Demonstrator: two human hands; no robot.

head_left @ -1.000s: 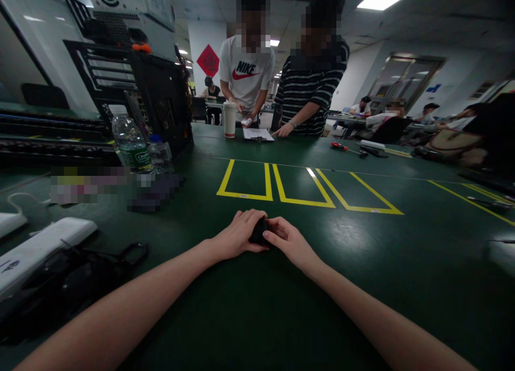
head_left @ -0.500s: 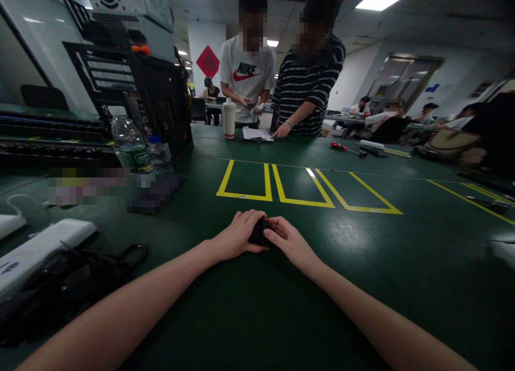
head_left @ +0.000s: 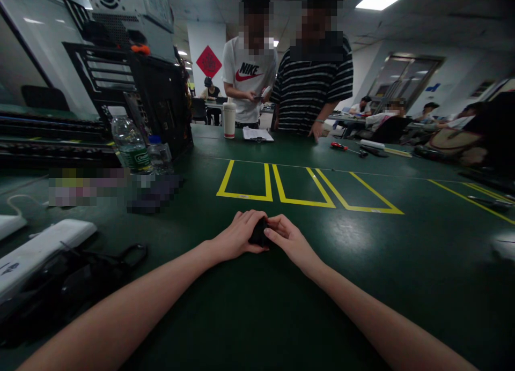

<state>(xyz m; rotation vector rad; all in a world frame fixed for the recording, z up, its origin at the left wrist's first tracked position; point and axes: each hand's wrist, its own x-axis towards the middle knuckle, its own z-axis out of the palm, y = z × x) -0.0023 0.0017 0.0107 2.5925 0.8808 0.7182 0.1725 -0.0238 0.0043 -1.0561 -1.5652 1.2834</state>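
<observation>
A small black block-like object [head_left: 258,232] is between my hands, low over the green tabletop [head_left: 257,306]. My left hand [head_left: 240,232] is closed round its left side, fingers over the top and thumb along the near edge. From the right, my right hand [head_left: 287,237] pinches at its side with thumb and fingertips. Both hands cover much of the object, so its exact kind cannot be made out. Just beyond the hands, yellow tape outlines [head_left: 303,202] mark the table.
At left stand a large water bottle [head_left: 131,146], a smaller bottle [head_left: 160,155], a white power strip [head_left: 52,247] and black cables [head_left: 76,285]. A cup [head_left: 229,121], a clipboard [head_left: 257,135] and a red screwdriver [head_left: 340,146] lie along the far side, where two people stand.
My hands and the black object stay practically still. Across the table, the person in stripes has straightened and drawn a hand from the clipboard to the right; the other person's hands have risen.
</observation>
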